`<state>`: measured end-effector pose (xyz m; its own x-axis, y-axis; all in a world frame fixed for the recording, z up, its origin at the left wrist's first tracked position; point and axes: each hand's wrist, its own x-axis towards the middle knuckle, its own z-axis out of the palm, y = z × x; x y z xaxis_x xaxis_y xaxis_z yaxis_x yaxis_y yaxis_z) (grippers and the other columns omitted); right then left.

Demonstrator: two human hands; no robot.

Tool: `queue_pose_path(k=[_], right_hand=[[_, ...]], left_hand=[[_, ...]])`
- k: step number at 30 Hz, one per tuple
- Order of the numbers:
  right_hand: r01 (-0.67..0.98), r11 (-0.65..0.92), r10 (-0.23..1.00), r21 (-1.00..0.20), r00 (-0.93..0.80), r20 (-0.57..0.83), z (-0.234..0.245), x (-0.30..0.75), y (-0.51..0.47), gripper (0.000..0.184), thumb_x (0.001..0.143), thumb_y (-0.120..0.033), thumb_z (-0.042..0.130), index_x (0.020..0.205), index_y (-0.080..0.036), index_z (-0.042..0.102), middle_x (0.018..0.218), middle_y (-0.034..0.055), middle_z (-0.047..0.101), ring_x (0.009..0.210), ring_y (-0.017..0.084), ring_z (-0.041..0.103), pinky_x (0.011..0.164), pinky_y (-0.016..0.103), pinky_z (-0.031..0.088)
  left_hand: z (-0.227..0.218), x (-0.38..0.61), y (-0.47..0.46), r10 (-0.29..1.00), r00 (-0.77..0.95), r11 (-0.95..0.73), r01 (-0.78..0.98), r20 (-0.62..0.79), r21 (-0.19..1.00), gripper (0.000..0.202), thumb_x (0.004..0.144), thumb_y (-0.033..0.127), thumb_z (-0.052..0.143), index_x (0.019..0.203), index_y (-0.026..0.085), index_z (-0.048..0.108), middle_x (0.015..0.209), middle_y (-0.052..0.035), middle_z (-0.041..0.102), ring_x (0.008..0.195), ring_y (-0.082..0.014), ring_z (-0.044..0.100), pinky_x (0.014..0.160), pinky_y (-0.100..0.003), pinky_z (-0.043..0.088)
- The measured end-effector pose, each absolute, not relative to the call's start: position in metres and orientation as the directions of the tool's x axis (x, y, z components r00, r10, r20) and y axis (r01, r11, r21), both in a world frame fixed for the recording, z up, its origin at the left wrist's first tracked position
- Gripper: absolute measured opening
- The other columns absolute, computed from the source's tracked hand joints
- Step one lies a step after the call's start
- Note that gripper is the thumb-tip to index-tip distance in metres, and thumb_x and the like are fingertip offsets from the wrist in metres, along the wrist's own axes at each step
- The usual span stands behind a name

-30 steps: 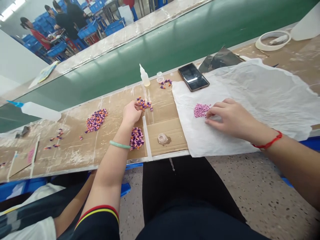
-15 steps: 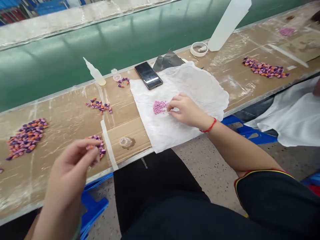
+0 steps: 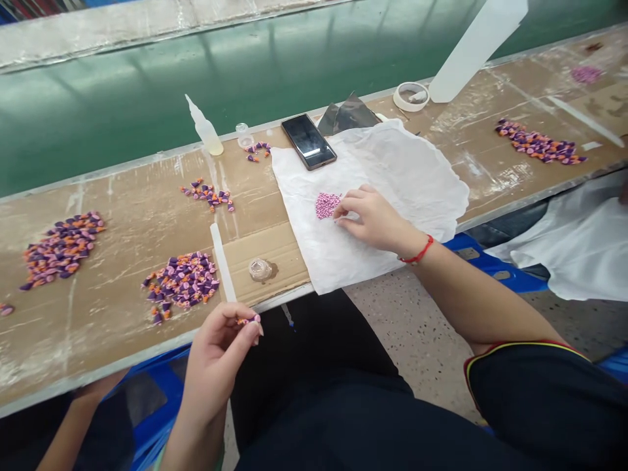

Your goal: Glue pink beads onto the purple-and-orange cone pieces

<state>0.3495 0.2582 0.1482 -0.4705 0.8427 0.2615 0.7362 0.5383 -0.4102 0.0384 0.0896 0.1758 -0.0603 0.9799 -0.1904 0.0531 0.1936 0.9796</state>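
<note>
Left hand (image 3: 213, 356): raised over the lap, just off the front edge of the bench; thumb and fingertips are closed in a pinch on a small orange-and-purple piece (image 3: 246, 320). Piece's long axis looks roughly sideways, but it is small and partly hidden, so low confidence.
Right hand (image 3: 373, 219): fingers curled, fingertips down on a white tissue sheet (image 3: 417, 167). Cannot tell if they hold a bead. Red cord bracelet (image 3: 418, 252) on the wrist.
Pink bead heap (image 3: 326, 205): on the tissue, touching or just beside the right fingertips, up and left of them. Right hand is nearer; left hand is well apart. Heap is compact, no clear long axis.
Purple-and-orange piles: 1 pile (image 3: 180, 280) just above the left hand, 1 pile (image 3: 61, 248) further left, 1 pile (image 3: 207, 195) beyond, 1 pile (image 3: 540, 142) far right.
Containers: 1 small clear cup (image 3: 244, 135) by the glue bottle (image 3: 205, 129); contents cannot be told. 1 clear cap (image 3: 260, 269) on the cardboard (image 3: 112, 327), over a dark stain.
Also: black phone (image 3: 309, 140) at the tissue's far edge.
</note>
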Motion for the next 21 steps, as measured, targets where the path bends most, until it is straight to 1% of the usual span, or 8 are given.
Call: queue_pose_path(k=[5,11,13,18,21], right_hand=[[0.762,0.516,0.857,-0.392,-0.456,0.241,0.145,0.351,0.26,0.004,0.082,-0.018,0.063,0.082,-0.018,0.067,0.087,0.0075,0.066,0.088,0.024,0.051,0.086,0.039,0.041],[0.759,0.538,0.843,-0.366,-0.491,0.221,0.146,0.348,0.263,0.007,0.084,-0.018,0.06,0.08,-0.018,0.066,0.085,0.0075,0.066,0.085,0.024,0.05,0.084,0.04,0.041],[0.758,0.57,0.822,-0.317,-0.527,0.217,0.149,0.348,0.264,0.009,0.085,-0.017,0.058,0.079,-0.019,0.065,0.084,0.0078,0.066,0.085,0.024,0.049,0.083,0.04,0.041],[0.734,0.669,0.742,-0.119,-0.648,0.171,0.156,0.344,0.266,0.017,0.09,-0.015,0.049,0.081,-0.017,0.064,0.088,0.0098,0.065,0.085,0.025,0.047,0.081,0.039,0.04],[0.734,0.679,0.73,-0.025,-0.671,0.128,0.157,0.341,0.264,0.02,0.094,-0.016,0.045,0.084,-0.015,0.063,0.09,0.0122,0.063,0.088,0.026,0.047,0.082,0.039,0.038]], left_hand=[[0.162,0.035,0.085,0.979,-0.061,0.196,-0.019,-0.196,0.98,0.018,0.08,0.035,0.08,0.086,0.019,0.073,0.071,-0.0016,0.068,0.059,-0.0099,0.059,0.053,-0.017,0.048],[0.16,0.038,0.083,0.97,0.001,0.242,-0.043,-0.242,0.969,0.023,0.085,0.041,0.075,0.084,0.019,0.075,0.068,-0.0022,0.068,0.055,-0.0099,0.057,0.051,-0.018,0.046],[0.161,0.041,0.083,0.968,0.008,0.251,-0.026,-0.251,0.968,0.025,0.086,0.042,0.073,0.081,0.017,0.074,0.066,-0.0023,0.067,0.054,-0.0098,0.057,0.051,-0.018,0.046],[0.161,0.045,0.083,0.96,0.022,0.279,-0.011,-0.278,0.96,0.027,0.088,0.042,0.071,0.08,0.017,0.074,0.067,-0.0022,0.067,0.056,-0.0097,0.057,0.053,-0.018,0.046],[0.161,0.048,0.084,0.958,0.024,0.285,-0.017,-0.285,0.958,0.026,0.088,0.041,0.071,0.079,0.017,0.073,0.067,-0.002,0.067,0.056,-0.0094,0.057,0.053,-0.018,0.046]])
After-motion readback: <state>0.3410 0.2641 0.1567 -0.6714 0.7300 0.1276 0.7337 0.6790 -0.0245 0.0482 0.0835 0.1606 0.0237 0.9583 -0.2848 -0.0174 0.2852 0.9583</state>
